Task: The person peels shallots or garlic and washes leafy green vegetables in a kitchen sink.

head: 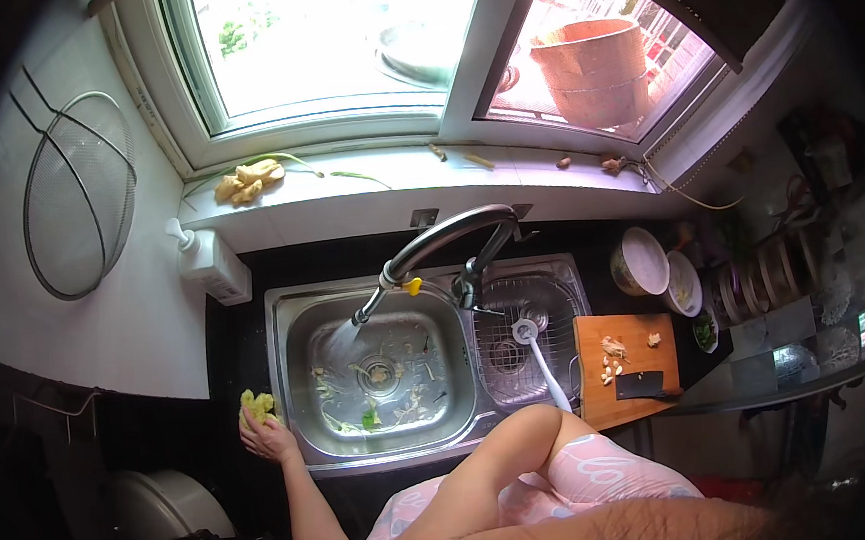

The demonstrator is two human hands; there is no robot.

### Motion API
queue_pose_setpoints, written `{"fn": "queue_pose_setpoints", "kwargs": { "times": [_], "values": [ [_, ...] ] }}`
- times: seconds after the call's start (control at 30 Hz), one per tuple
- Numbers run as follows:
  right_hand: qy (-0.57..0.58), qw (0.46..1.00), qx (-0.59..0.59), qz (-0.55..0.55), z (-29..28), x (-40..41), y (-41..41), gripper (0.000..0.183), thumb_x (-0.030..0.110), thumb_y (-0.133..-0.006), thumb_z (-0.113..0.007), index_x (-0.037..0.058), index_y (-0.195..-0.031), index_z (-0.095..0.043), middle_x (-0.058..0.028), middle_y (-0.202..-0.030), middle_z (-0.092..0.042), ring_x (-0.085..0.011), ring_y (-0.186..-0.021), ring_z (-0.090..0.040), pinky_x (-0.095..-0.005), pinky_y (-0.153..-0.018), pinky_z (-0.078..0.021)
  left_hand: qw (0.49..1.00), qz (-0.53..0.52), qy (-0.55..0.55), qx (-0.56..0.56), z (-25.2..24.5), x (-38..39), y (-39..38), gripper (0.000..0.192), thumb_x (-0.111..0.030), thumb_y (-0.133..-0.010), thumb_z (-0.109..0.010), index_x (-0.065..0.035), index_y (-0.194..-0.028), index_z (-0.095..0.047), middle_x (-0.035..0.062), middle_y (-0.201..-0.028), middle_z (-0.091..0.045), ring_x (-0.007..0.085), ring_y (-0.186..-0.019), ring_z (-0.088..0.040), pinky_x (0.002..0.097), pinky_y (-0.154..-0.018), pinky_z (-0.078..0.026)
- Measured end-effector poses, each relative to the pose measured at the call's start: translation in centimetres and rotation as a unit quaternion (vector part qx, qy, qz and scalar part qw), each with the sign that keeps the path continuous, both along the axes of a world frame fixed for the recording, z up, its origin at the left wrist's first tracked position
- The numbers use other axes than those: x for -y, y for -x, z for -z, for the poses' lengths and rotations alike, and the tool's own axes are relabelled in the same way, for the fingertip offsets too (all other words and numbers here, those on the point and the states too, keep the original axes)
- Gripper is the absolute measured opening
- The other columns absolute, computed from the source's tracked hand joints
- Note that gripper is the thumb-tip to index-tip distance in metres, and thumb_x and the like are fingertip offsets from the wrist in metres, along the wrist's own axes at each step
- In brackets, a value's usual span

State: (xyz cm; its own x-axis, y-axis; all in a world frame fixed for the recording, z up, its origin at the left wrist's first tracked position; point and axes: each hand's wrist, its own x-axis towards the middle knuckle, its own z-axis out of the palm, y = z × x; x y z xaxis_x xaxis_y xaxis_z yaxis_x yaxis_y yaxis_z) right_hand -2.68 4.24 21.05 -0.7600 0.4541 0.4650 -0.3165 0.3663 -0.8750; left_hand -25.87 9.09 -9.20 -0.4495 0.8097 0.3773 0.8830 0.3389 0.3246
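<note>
My left hand (265,440) is at the left rim of the sink, over the black countertop (239,359). Its fingers hold a crumpled yellow-green cloth or scrubber (257,405). Bent at the elbow, my right arm (502,461) folds back towards my body, and the right hand is out of view. Water runs from the pull-out faucet (375,304) into the large left basin (299,400) of the steel sink. Vegetable scraps (370,419) lie scattered on its bottom, around the drain (377,375).
A white long-handled utensil (549,375) rests across the wire rack (504,385) in the smaller basin. The cutting board (592,402) carries garlic (609,370) and a dark-bladed knife (640,386). Bowls (639,263) stand behind it. At left are a pump bottle (214,266) and a lidded pot (167,507).
</note>
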Motion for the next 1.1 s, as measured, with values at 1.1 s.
{"fn": "queue_pose_setpoints", "kwargs": {
  "times": [1.1],
  "values": [
    [0.208,0.835,0.215,0.462,16.6,-13.0,-10.2,0.035,0.024,-0.083,-0.071,0.0026,-0.109,-0.063,-0.0098,-0.083,-0.067,-0.0152,-0.073,-0.065,-0.0297,-0.07,-0.0521,0.999,-0.02,-0.023,-0.044,-4.7,-0.3,-1.9,0.067,-0.016,-0.071,-0.063,-0.0139,-0.134,-0.043,0.0171,-0.14,-0.036,0.0364,-0.129,-0.036,0.0566,-0.105,-0.028]
  ]
}}
